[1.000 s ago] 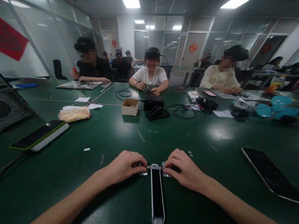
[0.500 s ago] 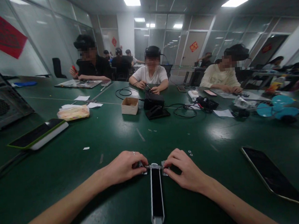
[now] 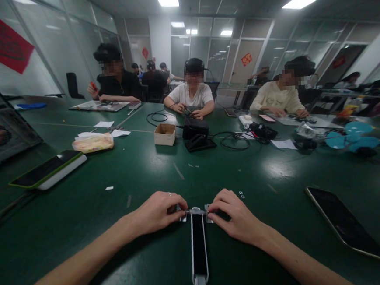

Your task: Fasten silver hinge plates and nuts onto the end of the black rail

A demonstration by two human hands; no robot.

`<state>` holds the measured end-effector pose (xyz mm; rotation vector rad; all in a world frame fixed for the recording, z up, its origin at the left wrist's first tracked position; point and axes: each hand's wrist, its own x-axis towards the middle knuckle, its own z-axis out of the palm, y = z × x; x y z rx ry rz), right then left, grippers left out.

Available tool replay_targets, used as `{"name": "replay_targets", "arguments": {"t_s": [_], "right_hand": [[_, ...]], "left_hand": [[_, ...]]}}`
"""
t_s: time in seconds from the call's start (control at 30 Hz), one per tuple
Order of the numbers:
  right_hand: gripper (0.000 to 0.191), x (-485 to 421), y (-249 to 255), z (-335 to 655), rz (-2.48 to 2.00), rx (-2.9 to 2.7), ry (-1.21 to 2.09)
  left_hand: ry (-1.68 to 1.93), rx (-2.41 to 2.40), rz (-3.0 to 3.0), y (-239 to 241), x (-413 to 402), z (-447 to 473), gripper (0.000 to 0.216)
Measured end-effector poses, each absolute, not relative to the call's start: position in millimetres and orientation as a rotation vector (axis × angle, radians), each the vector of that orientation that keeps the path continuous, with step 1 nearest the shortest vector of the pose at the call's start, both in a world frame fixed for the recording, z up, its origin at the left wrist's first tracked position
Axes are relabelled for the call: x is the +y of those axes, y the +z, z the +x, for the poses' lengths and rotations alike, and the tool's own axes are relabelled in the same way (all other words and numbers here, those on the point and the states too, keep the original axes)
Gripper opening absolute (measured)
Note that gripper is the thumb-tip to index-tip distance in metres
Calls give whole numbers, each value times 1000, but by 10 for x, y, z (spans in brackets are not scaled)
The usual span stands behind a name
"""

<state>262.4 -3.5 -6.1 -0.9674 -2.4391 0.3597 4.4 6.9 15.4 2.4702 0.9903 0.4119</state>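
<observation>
A long narrow metal bar with a black inlay (image 3: 199,247) lies on the green table, pointing away from me, with a thin cross rod at its far end. My left hand (image 3: 161,211) is closed in a pinch on a small metal bracket (image 3: 183,218) at the rod's left end. On the other side, the thumb and fingers of my right hand (image 3: 233,213) pinch a matching small metal bracket (image 3: 209,219). My fingertips partly hide both brackets. Two small shiny rings (image 3: 242,194) lie just beyond my right hand.
A smartphone (image 3: 346,222) lies to the right, and a green-edged black device (image 3: 49,169) to the left. Farther off are a small open box (image 3: 165,135), a black device (image 3: 196,133), cables and a blue-bladed fan (image 3: 350,136). Three people sit across the table.
Another person's hand has come into view at the far left, by the metal case. The co-worker on the right has shifted an arm. My hands and the bar have hardly moved.
</observation>
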Motion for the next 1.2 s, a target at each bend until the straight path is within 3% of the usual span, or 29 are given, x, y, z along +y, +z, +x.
{"name": "replay_targets", "arguments": {"t_s": [1.2], "right_hand": [[9, -10, -79, 2647, -833, -2477, 132]], "left_hand": [[379, 1034, 2451, 210, 45, 69, 13]]}}
